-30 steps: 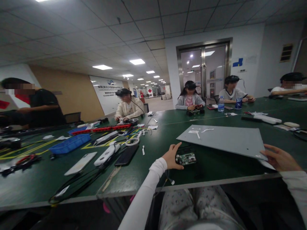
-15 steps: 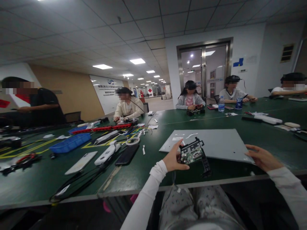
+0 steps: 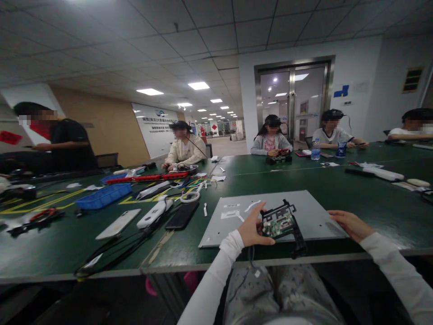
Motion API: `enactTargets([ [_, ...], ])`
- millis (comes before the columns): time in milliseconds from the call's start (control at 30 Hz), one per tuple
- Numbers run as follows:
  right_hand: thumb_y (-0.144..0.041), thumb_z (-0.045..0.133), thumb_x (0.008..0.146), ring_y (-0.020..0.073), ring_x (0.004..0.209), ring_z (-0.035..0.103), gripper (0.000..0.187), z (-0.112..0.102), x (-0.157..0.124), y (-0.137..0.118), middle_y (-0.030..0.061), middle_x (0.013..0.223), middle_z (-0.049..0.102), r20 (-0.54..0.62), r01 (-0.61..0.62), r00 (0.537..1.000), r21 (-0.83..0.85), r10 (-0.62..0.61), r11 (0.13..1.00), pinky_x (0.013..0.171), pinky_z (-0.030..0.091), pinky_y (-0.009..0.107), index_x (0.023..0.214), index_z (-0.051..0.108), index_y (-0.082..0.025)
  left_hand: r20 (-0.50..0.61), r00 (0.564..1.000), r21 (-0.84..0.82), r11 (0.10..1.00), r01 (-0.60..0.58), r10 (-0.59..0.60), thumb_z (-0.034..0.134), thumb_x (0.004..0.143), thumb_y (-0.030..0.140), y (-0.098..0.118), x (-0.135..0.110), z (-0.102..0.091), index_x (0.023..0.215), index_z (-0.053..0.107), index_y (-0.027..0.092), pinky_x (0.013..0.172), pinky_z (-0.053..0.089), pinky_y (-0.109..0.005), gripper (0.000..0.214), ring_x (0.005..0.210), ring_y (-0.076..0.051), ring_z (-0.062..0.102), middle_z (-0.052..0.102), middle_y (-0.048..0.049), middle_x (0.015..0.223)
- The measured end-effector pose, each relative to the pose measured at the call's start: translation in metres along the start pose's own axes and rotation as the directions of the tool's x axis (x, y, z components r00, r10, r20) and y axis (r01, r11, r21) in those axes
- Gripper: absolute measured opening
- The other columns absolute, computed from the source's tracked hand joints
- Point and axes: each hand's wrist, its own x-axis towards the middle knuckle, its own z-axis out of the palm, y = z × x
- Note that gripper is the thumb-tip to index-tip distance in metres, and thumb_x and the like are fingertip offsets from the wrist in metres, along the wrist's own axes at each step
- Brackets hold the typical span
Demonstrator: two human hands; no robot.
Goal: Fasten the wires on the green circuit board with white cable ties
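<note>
A grey panel [image 3: 314, 210] is lying flat on the green table [image 3: 355, 185] in front of me. My right hand [image 3: 348, 224] is resting open on its right corner. My left hand [image 3: 252, 229] is pinching a black-framed circuit board [image 3: 282, 224], which is tilting over the panel's near edge between my hands, nearer the left.

Our left hand [image 3: 252, 230] hides the 9 o'clock end of the black plastic frame with the small green circuit board [image 3: 282, 224] it's holding, and the board's parts are way too tiny to read. The flat grey metal panel [image 3: 304, 210] behind is partly covered by both. At 3 o'clock our right hand [image 3: 348, 224] sits on the panel's corner. We can't tell if it's gripping, and its white sleeve [image 3: 395, 266] runs out of view.
</note>
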Motion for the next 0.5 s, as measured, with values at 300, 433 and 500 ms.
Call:
enactTargets([
  [300,-0.048,0.051,0.068,0.0194,0.068,0.060,0.060,-0.002,0.013,-0.024,0.0050,0.071,0.063,0.002,0.159,0.981,-0.587,-0.195,0.793,0.070,0.043,0.032,0.119,0.039,-0.018,0.059,0.998,0.055,0.998,-0.004,0.001,0.074,0.046,0.037,0.000,0.002,0.004,0.130,0.007,0.032,0.051,0.043,-0.023,0.108,0.061,-0.005,0.046,0.023,-0.0135,0.126],
  [433,-0.045,0.063,0.057,0.0216,0.066,0.059,0.058,-0.004,0.013,-0.053,0.0051,0.063,0.061,-0.015,0.217,0.952,-0.674,-0.307,0.706,0.070,0.041,0.034,0.108,0.051,-0.020,0.072,0.997,0.068,0.998,-0.002,-0.003,0.074,0.047,0.036,-0.001,0.003,0.006,0.130,0.007,0.032,0.052,0.044,-0.025,0.107,0.061,-0.006,0.047,0.023,-0.0135,0.126],
  [500,-0.041,0.067,0.054,0.0212,0.065,0.059,0.053,-0.006,0.011,-0.074,0.0046,0.060,0.060,-0.057,0.238,0.929,-0.665,-0.366,0.708,0.070,0.041,0.035,0.101,0.055,-0.020,0.068,0.998,0.076,0.997,-0.007,0.002,0.074,0.046,0.035,0.000,0.004,0.007,0.130,0.007,0.032,0.052,0.044,-0.025,0.108,0.061,-0.006,0.047,0.024,-0.0136,0.126],
])
